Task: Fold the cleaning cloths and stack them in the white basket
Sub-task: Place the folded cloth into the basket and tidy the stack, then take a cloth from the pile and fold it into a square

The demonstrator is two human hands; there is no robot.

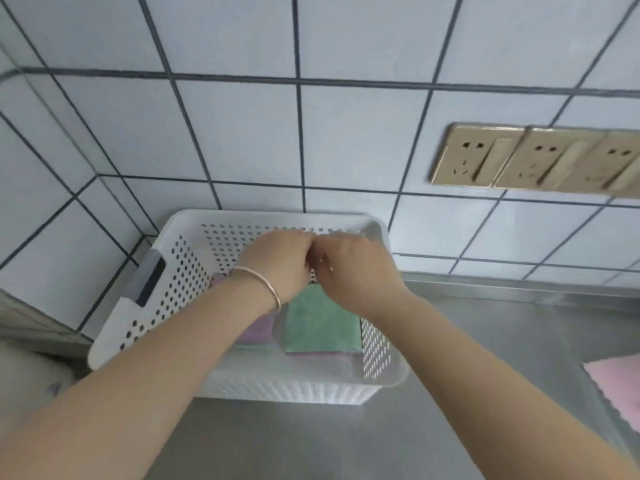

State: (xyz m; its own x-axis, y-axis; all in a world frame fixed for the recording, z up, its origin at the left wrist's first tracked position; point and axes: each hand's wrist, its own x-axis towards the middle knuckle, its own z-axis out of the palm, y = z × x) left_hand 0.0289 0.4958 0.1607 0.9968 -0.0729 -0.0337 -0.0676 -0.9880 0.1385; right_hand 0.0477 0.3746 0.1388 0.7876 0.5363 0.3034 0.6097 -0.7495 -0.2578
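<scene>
Lying below both hands' fingers (pixel 298 251), green cloth (pixel 320 323) fills white basket (pixel 156 299).

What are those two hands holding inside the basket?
Cannot be told: left hand and right hand meet over the green cloth, fingertips hidden.

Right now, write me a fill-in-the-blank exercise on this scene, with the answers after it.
1. Both hands are inside the white ____, left hand beside right hand.
2. The cloth on top at the right of the basket is ____.
3. A bracelet sits on the ____ wrist.
4. The pink cloth lies on the ____, outside the basket.

Answers: basket; green; left; counter
</scene>
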